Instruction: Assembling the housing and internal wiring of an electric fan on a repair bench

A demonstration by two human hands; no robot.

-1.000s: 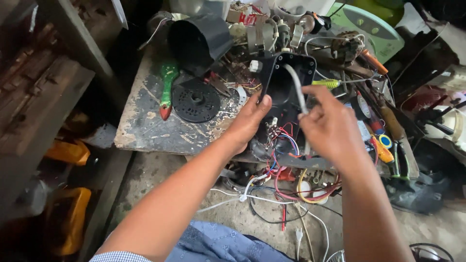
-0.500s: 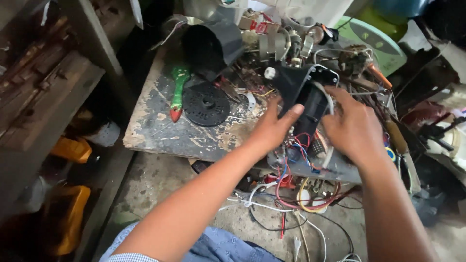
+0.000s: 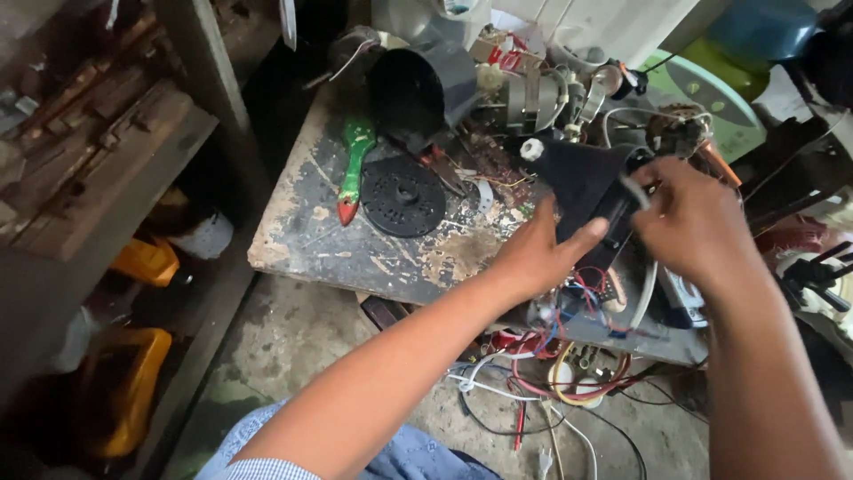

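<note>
A black plastic housing (image 3: 577,182) with a white knob stands tilted at the near right of a worn wooden board (image 3: 373,253). My left hand (image 3: 542,253) grips its lower left edge, thumb against the black face. My right hand (image 3: 697,222) closes on the housing's right side and pinches a thin white cable (image 3: 635,191) against it. Red, blue and white wires (image 3: 591,293) hang from under the housing.
A black round disc (image 3: 402,196) and a green-handled tool (image 3: 354,169) lie on the board's left half. A black cylinder (image 3: 418,89) and a metal motor (image 3: 533,98) stand behind. Loose cables (image 3: 533,391) trail on the concrete floor. Yellow containers (image 3: 133,382) sit at lower left.
My right hand lowered from holding the white cable up and closed onto the housing's right side. My left hand slid along the housing's lower edge. The view shifted closer and leftward.
</note>
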